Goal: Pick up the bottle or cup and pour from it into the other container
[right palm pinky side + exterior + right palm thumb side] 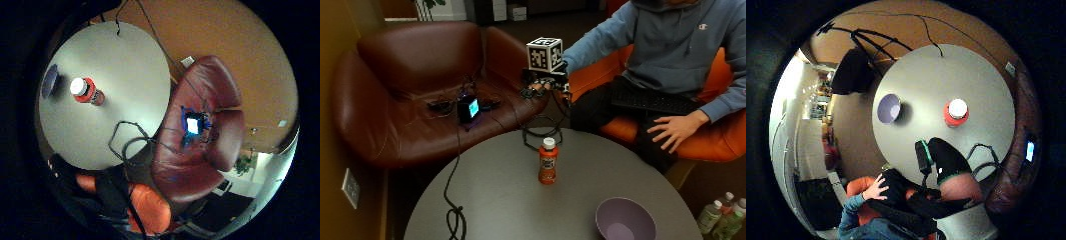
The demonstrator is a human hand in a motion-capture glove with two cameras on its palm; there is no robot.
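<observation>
An orange bottle (547, 162) with a white cap stands upright near the middle of the round grey table (500, 200). A purple bowl (625, 220) sits by the table's near right edge, apart from the bottle. My gloved right hand (546, 82) hangs in the air beyond the table's far edge, well above and behind the bottle, its fingers relaxed and holding nothing. From the palm views, the bottle (957, 112) and bowl (889, 108) lie far below on the table, and a gloved finger (946, 160) shows at the edge. The bottle (86, 91) also appears beside the bowl (50, 80).
A brown leather armchair (420, 90) stands behind the table with a lit device (468, 107) and cables on its seat. A black cable (453, 215) trails over the table's left side. The person's bare left hand (676, 130) rests on their thigh. Bottles (719, 212) stand on the floor.
</observation>
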